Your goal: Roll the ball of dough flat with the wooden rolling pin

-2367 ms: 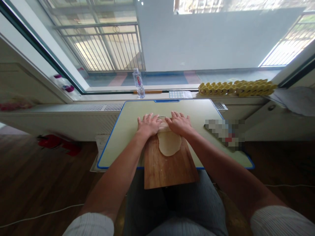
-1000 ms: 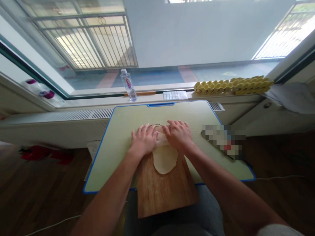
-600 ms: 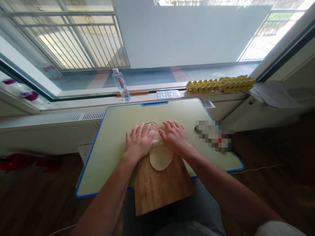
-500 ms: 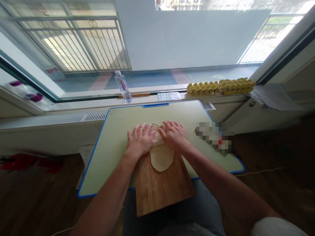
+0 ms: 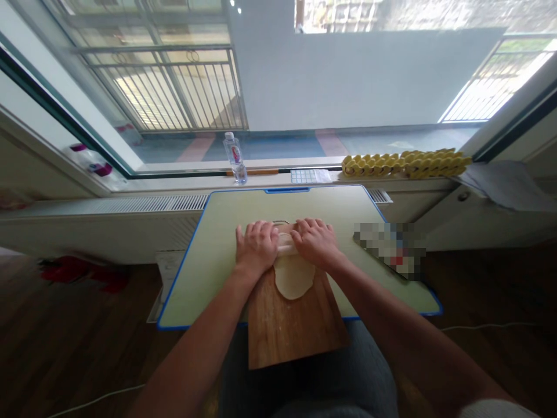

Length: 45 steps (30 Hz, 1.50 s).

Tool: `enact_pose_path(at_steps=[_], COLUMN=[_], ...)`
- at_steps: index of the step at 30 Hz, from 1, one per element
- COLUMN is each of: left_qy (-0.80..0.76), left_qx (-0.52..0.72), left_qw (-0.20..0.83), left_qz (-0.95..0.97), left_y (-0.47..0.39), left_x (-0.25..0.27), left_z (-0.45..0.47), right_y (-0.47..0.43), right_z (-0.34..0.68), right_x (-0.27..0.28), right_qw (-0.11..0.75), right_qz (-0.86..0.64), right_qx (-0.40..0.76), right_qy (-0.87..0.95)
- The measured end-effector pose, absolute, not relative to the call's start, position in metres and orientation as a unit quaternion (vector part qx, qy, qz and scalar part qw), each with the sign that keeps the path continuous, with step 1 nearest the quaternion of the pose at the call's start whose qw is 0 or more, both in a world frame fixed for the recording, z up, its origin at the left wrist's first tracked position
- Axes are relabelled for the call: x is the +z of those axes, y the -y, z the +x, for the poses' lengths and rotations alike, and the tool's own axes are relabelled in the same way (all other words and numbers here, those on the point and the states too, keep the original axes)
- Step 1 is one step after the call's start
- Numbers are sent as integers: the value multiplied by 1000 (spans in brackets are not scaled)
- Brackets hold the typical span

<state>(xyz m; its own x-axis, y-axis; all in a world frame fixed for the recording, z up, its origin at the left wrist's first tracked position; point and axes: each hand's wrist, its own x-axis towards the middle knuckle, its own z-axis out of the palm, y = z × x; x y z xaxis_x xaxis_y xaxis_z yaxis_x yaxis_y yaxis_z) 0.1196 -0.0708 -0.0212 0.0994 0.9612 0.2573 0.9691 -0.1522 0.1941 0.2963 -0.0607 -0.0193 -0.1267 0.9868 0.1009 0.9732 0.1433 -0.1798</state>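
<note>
A flat oval of dough [image 5: 294,280] lies on a wooden cutting board [image 5: 296,337], which juts past the table's near edge over the lap. Across the dough's far part runs a pale rolling pin [image 5: 286,248], mostly covered by my hands. My left hand [image 5: 259,245] presses down on its left end, the fingers bent forward over it and the thumb toward the middle. Over the right end lies my right hand [image 5: 315,239], its fingers curled the same way. Both palms face down, with a short stretch of the pin showing between the thumbs.
The board rests on a pale green table [image 5: 217,278] with a blue rim. A blurred-out object [image 5: 389,249] lies at the table's right. On the windowsill stand a plastic bottle [image 5: 235,159], a card [image 5: 304,176] and yellow egg trays [image 5: 404,162]. A radiator [image 5: 174,203] runs below.
Both hands have curled their fingers more over the rolling pin, having lain flatter before. The pin stays across the far part of the dough. The whole view has shifted slightly.
</note>
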Motion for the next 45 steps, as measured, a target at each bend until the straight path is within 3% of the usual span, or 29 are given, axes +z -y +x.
enact_pose_path(at_steps=[8,21,31,45], left_qy=[673,678,698,676], left_qx=[-162,-109,-86,-97], left_qw=[28,-40,-36,-41], left_qz=[-721,-725,-710,-729], left_y=[111,33,-10,47], left_x=[-30,-16,-17,-20], left_z=[115,112,112,115], right_y=[86,19,-21,24], right_z=[294,292,287,298], right_x=[-22,-17,-13,-22], right_qw=[110,115,110,108], right_qz=[-669,-676,-680,-674], right_qx=[-1,82,68,90], right_qy=[735,724,722,725])
